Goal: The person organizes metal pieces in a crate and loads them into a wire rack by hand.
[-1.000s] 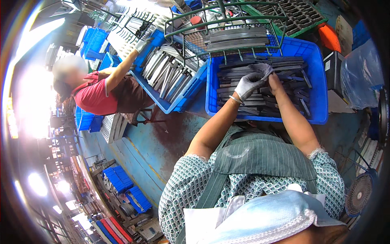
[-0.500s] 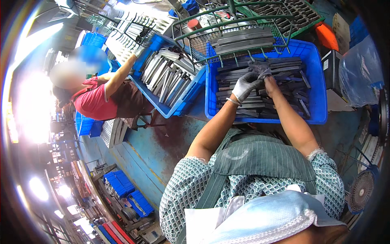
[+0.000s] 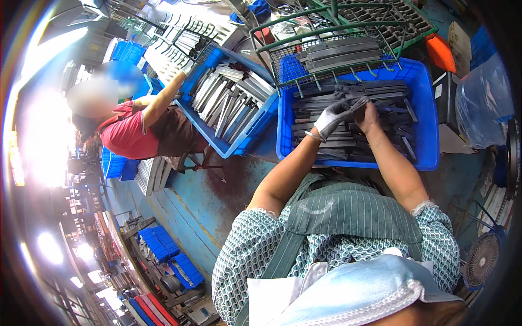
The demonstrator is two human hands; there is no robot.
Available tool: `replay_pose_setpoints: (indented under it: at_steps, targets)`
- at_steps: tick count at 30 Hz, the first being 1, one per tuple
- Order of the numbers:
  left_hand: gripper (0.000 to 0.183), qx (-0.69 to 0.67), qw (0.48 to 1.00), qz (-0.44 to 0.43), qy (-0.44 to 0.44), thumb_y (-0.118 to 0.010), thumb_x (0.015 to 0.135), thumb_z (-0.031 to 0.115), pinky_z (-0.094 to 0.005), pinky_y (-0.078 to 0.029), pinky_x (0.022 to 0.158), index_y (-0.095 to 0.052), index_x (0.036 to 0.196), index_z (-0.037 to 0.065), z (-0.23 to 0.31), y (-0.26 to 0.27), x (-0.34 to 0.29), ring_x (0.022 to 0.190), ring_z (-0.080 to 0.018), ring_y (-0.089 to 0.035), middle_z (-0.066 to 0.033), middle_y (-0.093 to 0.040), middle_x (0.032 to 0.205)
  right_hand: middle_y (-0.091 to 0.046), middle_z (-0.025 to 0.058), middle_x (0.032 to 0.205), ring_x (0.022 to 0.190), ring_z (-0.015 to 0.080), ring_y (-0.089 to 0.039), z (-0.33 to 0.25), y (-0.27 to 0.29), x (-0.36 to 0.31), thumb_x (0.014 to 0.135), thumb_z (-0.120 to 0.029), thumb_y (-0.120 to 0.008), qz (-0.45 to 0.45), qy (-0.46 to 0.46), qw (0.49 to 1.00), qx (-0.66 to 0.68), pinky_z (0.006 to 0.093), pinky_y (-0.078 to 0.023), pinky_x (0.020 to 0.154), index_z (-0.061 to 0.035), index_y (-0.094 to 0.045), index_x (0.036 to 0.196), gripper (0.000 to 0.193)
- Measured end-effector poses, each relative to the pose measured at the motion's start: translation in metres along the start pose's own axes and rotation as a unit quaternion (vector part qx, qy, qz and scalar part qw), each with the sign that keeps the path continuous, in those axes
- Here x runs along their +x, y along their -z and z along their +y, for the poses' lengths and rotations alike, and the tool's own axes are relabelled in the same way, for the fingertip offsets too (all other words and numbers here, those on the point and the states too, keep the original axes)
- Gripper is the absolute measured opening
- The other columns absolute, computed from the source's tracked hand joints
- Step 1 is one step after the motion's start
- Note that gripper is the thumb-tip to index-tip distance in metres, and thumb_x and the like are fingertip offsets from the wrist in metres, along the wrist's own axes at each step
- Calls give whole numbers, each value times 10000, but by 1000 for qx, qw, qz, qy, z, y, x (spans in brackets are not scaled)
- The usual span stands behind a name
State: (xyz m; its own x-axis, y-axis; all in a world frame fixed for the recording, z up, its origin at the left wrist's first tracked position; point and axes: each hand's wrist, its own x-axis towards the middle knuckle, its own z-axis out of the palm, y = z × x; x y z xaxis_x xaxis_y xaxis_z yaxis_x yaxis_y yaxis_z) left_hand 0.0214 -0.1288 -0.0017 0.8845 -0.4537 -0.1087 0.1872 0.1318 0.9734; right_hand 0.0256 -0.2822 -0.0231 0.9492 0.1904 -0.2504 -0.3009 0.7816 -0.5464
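If lifting dark strips [image 3: 343,142], expect probable stiffness and weight, gripping mid-length at tub's [image 3: 428,117] near edge, with half-curled left hand [image 3: 329,119] and right hand [image 3: 370,117], hold impossible to tell.

No lettering or number can be read anywhere. At the right of the frame, a small pale label [image 3: 438,91] sits on the side of a black box [image 3: 448,98], any print on it too small to make out. At the lower right, the fan [image 3: 482,271] bears a light round badge [image 3: 482,261] at its hub, likewise too small to read.
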Motion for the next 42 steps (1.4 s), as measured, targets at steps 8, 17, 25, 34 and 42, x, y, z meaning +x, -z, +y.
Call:
replay_pose_setpoints:
  at_steps: [8, 17, 25, 34, 42]
  targets:
    - [262, 20, 988, -119, 92, -632, 770, 171, -241, -422, 726, -565, 970, 16, 13, -14, -3, 799, -81, -512, 6, -569, 860, -557, 115, 1031, 920, 232, -534, 23, 40, 22, 800, -138, -484, 247, 121, 933, -232, 339, -426, 797, 8, -563, 995, 256]
    - [279, -22, 987, -137, 80, -631, 771, 171, -256, -441, 710, -558, 981, 2, 19, -23, -4, 791, -117, -558, -43, -603, 875, -535, 119, 1074, 941, 211, -523, 8, 55, 54, 825, -121, -458, -24, 445, 467, -764, 330, -416, 801, 14, -554, 1009, 248]
    - [235, -41, 978, -184, 90, -633, 776, 204, -207, -402, 613, -589, 948, 49, 26, -13, -17, 697, -59, -520, 6, -602, 802, -488, 133, 1196, 1126, 188, -438, -4, -20, -4, 885, -135, -379, 51, 120, 825, -550, 300, -327, 944, 5, -483, 1152, 319]
    - [228, -79, 974, -184, 107, -608, 788, 206, -218, -420, 606, -569, 931, 32, 17, -11, -11, 684, -72, -541, -9, -602, 789, -619, 76, 805, 752, 237, -599, 8, 26, 66, 811, -111, -526, 104, 121, 864, -477, 319, -483, 609, -43, -588, 946, 163]
    - [259, -70, 969, -195, 132, -602, 799, 220, -209, -410, 614, -551, 993, 56, 16, -10, -10, 696, -71, -530, -9, -583, 799, -558, 115, 1042, 1003, 238, -511, -1, -3, 13, 754, -72, -463, -26, 289, 685, -668, 304, -381, 885, -64, -542, 1063, 318]
